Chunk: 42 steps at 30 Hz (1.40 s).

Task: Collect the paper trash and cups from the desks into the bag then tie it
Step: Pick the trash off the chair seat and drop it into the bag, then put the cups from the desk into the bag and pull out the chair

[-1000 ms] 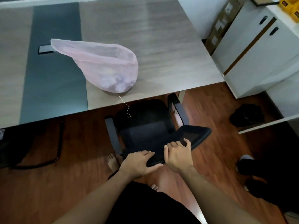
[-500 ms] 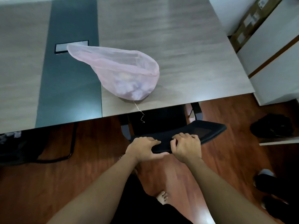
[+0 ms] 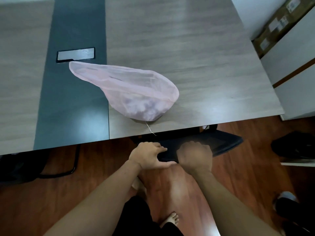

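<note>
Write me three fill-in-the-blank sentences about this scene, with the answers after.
1. The bag lies on the ____.
2. The left hand and the right hand both grip the back of a black ____.
3. The bag's colour is ____.

Missing words: desk; chair; pink.

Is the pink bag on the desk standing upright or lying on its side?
Lying on its side: the bag stretches flat across the desk, its contents bunched at the near end.
</note>
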Tool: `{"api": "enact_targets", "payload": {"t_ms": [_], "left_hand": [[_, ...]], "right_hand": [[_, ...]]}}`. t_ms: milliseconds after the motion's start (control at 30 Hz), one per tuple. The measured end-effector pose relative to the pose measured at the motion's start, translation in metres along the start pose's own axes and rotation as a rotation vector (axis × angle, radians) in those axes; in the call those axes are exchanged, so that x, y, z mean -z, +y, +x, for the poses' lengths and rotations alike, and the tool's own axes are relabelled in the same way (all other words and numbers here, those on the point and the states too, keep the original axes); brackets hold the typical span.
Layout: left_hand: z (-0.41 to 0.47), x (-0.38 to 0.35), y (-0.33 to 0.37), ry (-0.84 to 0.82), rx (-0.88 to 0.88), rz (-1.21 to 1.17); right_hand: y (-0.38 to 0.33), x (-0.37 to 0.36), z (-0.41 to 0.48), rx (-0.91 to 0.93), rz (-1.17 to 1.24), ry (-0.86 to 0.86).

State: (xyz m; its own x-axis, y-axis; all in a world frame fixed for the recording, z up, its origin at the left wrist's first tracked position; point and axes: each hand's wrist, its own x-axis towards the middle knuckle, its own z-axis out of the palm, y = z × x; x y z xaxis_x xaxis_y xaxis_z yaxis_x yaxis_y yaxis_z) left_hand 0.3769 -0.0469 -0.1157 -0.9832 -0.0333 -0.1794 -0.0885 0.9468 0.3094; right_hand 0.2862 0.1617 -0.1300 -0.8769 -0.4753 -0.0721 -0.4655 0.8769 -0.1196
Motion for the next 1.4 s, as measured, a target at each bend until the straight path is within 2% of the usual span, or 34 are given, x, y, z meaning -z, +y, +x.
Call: {"api": "enact_targets", "payload": {"t_ms": [200, 333, 367, 433, 500, 533, 600, 733, 833, 933, 1067, 1200, 1333, 1400], "left_hand": [[-0.001, 0.002, 0.001, 0.013, -0.01, 0.002], [0.004, 0.012, 0.008, -0.013, 0.054, -0.064], [0.005, 0.016, 0.01, -0.038, 0.116, -0.159], [0.006, 0.025, 0.007, -0.057, 0.298, -0.556], [0.006, 0.034, -0.004, 0.02, 0.434, -0.918], [0.005, 0.043, -0.012, 0.068, 0.467, -1.005], [0.001, 0.063, -0.032, 0.142, 0.527, -1.127], [0.015, 0.111, -0.087, 0.3, 0.704, -1.388], [0.037, 0.146, -0.122, 0.308, 0.8, -1.572], [0.056, 0.167, -0.146, 0.24, 0.797, -1.627], [0.077, 0.175, -0.158, 0.225, 0.826, -1.642], [0.083, 0.17, -0.167, 0.273, 0.87, -1.642], [0.066, 0.18, -0.179, 0.324, 0.883, -1.666], [0.051, 0.19, -0.188, 0.356, 0.888, -1.695]], "right_hand": [[-0.001, 0.004, 0.001, -0.002, -0.027, -0.045], [0.0, 0.011, -0.002, -0.025, -0.032, -0.099], [0.001, 0.015, -0.002, -0.039, -0.033, -0.128], [-0.001, 0.026, 0.001, -0.088, 0.015, -0.21], [-0.003, 0.039, 0.011, -0.224, 0.211, -0.278], [-0.005, 0.048, 0.019, -0.301, 0.365, -0.295], [-0.013, 0.067, 0.034, -0.372, 0.595, -0.227], [-0.056, 0.118, 0.073, -0.361, 0.769, 0.034], [-0.091, 0.152, 0.112, -0.302, 0.878, 0.21], [-0.125, 0.171, 0.149, -0.208, 0.793, 0.245], [-0.164, 0.18, 0.185, -0.038, 0.512, 0.159], [-0.194, 0.172, 0.219, 0.045, 0.357, -0.019], [-0.215, 0.154, 0.248, 0.038, 0.284, -0.288], [-0.226, 0.147, 0.26, 0.024, 0.406, -0.381]]}}
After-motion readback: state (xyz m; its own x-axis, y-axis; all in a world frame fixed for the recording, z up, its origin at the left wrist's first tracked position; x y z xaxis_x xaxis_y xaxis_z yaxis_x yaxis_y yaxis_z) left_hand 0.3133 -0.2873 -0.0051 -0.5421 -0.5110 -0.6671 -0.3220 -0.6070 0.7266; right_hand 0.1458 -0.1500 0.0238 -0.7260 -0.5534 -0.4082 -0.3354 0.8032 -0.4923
